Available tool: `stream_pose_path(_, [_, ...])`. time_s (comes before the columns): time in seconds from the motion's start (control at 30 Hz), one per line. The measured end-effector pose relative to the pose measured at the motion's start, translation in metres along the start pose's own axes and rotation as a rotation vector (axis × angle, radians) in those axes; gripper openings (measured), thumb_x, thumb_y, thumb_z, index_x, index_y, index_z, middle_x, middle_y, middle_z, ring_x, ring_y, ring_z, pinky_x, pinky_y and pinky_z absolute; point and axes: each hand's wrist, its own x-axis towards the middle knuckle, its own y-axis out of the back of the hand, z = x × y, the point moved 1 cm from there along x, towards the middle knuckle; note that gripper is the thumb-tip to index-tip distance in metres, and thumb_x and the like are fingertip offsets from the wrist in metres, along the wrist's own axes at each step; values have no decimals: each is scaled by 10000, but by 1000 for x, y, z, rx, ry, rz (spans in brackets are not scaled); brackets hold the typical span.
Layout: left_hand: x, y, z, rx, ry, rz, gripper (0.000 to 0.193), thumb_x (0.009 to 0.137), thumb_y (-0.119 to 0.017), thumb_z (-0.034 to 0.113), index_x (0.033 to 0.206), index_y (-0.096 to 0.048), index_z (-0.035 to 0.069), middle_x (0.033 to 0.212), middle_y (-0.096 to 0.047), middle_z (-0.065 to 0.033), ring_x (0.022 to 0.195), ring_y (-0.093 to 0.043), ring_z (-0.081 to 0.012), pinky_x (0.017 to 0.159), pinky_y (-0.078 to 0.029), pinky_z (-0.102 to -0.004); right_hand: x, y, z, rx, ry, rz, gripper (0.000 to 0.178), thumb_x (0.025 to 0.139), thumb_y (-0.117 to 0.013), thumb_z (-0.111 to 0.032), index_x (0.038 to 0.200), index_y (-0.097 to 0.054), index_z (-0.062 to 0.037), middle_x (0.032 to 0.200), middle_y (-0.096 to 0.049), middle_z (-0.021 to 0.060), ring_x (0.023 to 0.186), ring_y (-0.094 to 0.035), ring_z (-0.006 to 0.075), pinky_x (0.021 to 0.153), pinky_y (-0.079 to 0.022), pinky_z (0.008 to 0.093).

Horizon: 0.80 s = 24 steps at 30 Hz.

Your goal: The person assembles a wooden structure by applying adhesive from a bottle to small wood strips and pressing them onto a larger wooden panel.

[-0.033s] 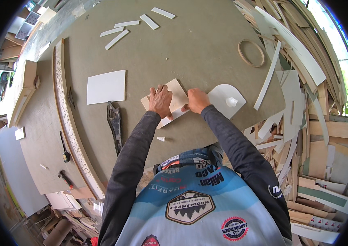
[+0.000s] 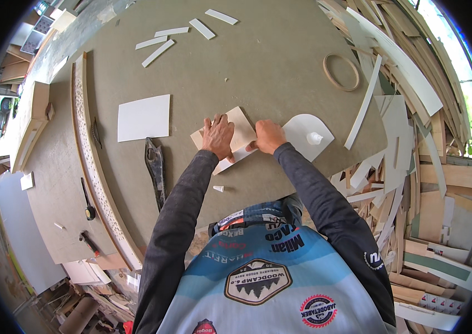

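Note:
My left hand [image 2: 217, 137] grips a pale wooden piece [image 2: 240, 122] from above. Its fingers bend over the top and its thumb reaches down to a white strip [image 2: 241, 155] along the near edge. At the right end of that strip, my right hand [image 2: 269, 137] is closed, with its thumb against the strip and its other fingers curled by the wood's corner. Just right of it lies a white arch-shaped panel [image 2: 296, 130], on which a small white bottle [image 2: 314, 138] stands. A white cone-shaped cap [image 2: 219, 188] lies nearer my body. The fingers hide where wood and strip meet.
A white rectangular panel [image 2: 144, 118] and a black tool [image 2: 156, 170] lie to the left. Farther left are a long trim board [image 2: 94, 161], a tape measure [image 2: 89, 212] and a hammer [image 2: 87, 242]. Several white strips [image 2: 158, 53] lie far off; a wooden ring [image 2: 341, 72] and offcuts [image 2: 408, 50] are right.

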Motion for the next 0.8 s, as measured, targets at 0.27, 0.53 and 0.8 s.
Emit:
stream_pose_path(0.27, [-7,-3,-7,-174,74,89,1102,203,-1012,288,1197,-561,134,1283,-462,-119,1269,-450,-340,993,-344,-511,-14,-6,1,142,-116,145,497,592,-977,-377,783,-721,4,889,-739,235,869,-735,433,777,-592,501])
stream_pose_path(0.53, [-7,-11,-9,-184,179,113,1246,198,-1007,269,1333,-509,137,1332,-448,-141,1299,-438,-377,1000,-354,-533,-31,-12,-6,92,-136,281,364,695,-921,-329,742,-728,-24,822,-734,215,805,-737,422,732,-583,512])
stream_pose_path(0.8, [-9,-9,-10,-250,183,132,1249,201,-1003,258,1347,-520,138,1310,-484,-106,1296,-448,-368,1016,-354,-525,-26,-16,-2,105,-136,273,329,734,-890,-331,770,-744,-39,857,-738,200,842,-737,414,737,-576,511])
